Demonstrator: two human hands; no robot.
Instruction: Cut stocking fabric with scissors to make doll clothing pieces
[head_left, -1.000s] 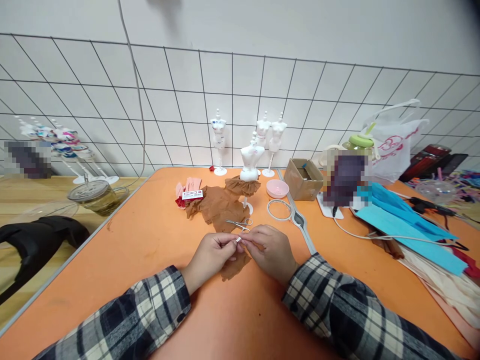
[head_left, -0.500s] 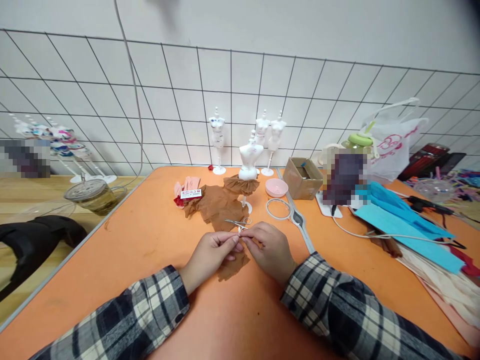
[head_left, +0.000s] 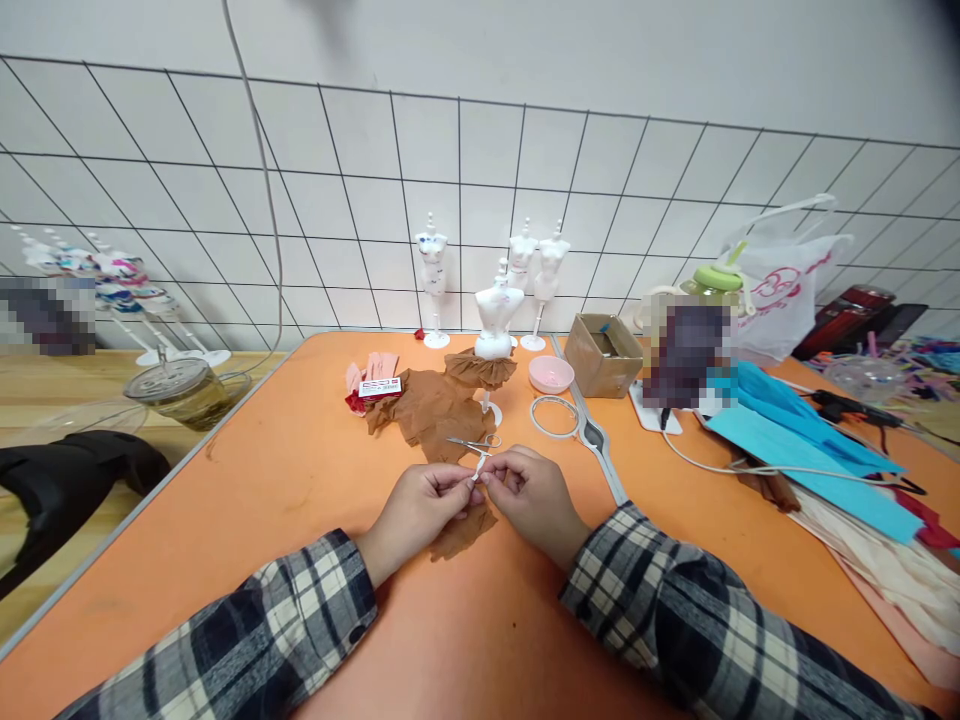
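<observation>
My left hand (head_left: 424, 510) and my right hand (head_left: 536, 500) meet above the table, their fingertips pinched on a small, thin white strip (head_left: 480, 465). The strip pokes up between the thumbs; what it is made of is too small to tell. Below the fingers hangs or lies a crumpled brown cloth piece (head_left: 465, 532), partly hidden by my left hand. Just beyond my fingertips are small scissors (head_left: 474, 443). A larger brown cloth (head_left: 427, 410) spreads behind them. Over it stands a small white dress form (head_left: 498, 312) wearing a ruffled brown skirt (head_left: 480, 370).
A paper packet (head_left: 380, 387) rests on pink and red cloth. Toward the right are a pink bowl (head_left: 551, 375), a ring of tape (head_left: 555, 402), a cardboard box (head_left: 603, 357) and blue cloth (head_left: 810, 465). More dress forms (head_left: 432, 265) stand by the tiled wall.
My fingertips have parted slightly, and more of the white strip shows between them. The view has shifted slightly; the things on the table stay in place.
</observation>
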